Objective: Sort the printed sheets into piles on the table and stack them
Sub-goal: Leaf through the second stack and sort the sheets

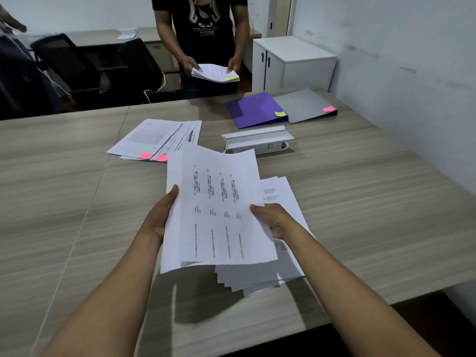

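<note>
I hold a bundle of printed white sheets [219, 207] above the wooden table [64, 189]. My left hand [161, 215] grips the bundle's left edge, thumb on top. My right hand [270, 220] pinches the right edge of the top sheet. Under the bundle, more fanned-out sheets [260, 276] spread to the right and toward me. A pile of printed sheets [157, 137] with pink sticky tabs lies on the table further away, to the left.
A purple folder [255, 109] and a grey folder [306, 105] lie at the far right. A white power strip box [257, 140] sits mid-table. A person [203, 27] across the table holds a paper stack [216, 73]. A white cabinet [293, 63] stands behind; black chairs [67, 65] are left.
</note>
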### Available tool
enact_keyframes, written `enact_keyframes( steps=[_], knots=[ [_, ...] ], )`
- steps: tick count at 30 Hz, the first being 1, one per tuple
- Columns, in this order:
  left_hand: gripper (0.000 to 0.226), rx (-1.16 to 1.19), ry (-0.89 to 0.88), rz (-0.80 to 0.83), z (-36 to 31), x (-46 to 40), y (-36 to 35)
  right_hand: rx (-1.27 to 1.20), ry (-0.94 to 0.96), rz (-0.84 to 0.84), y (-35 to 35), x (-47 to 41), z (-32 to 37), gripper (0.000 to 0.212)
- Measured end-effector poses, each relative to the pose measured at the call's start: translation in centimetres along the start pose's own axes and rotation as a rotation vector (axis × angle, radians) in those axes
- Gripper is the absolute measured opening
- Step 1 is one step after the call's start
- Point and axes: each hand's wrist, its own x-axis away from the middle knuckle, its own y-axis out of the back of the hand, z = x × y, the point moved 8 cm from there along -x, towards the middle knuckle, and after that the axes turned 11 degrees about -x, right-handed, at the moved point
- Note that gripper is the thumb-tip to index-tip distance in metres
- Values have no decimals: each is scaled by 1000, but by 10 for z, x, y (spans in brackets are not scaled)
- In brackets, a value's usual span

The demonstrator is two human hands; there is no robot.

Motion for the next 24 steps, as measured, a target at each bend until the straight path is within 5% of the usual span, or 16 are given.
enact_keyframes(
  steps=[8,13,15,18,21,24],
  knots=[
    [59,-19,3,-33,-6,3,5,445,72,-324,68,-2,0,20],
    [62,-33,2,-33,-11,8,6,812,23,-468,78,6,1,38],
    [60,-17,1,-18,-11,9,5,913,144,-538,63,14,16,50],
    [55,-2,-8,-5,-10,9,1,592,213,-282,17,11,17,50],
    [48,21,-28,14,-11,10,-1,36,-188,103,-33,16,-12,52],
    [46,42,-42,6,-12,12,3,-162,-185,176,-45,14,-15,23]
  ],
)
